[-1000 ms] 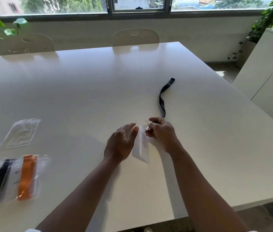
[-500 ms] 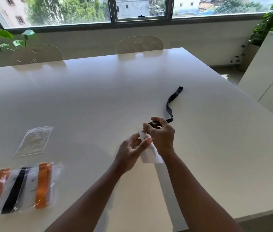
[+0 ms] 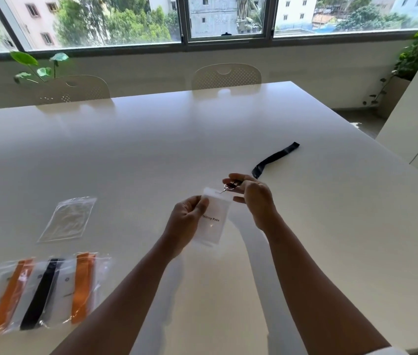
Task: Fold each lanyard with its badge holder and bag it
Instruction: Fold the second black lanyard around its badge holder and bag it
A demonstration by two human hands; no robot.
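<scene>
We have the badge holder [image 3: 213, 221] lifted off the desk [image 3: 151, 149] and take it as our landmark. Our left hand [image 3: 186, 221] pinches its left edge, thumb across the front and fingers curled behind, so the clear sleeve hangs upright with its long axis running from the clip down toward us. Just above its top right corner, our right hand [image 3: 251, 194] is closed around the metal clip [image 3: 225, 187] and the near end of the black lanyard [image 3: 274, 160]; we cannot tell whether the clip is fully hooked into the slot.

What matters for the fold is the strap. It leaves the right hand and trails up and to the right of the holder, away from us, lying slack on the desk with its far end well apart from both hands. The right hand is the nearer one to it, so we judge that hand should gather the strap back along the holder's length.

Left of the holder lies an empty bag [image 3: 68, 219], flat on the desk. Nearer us, below that, sit three filled bags [image 3: 44, 293].
</scene>
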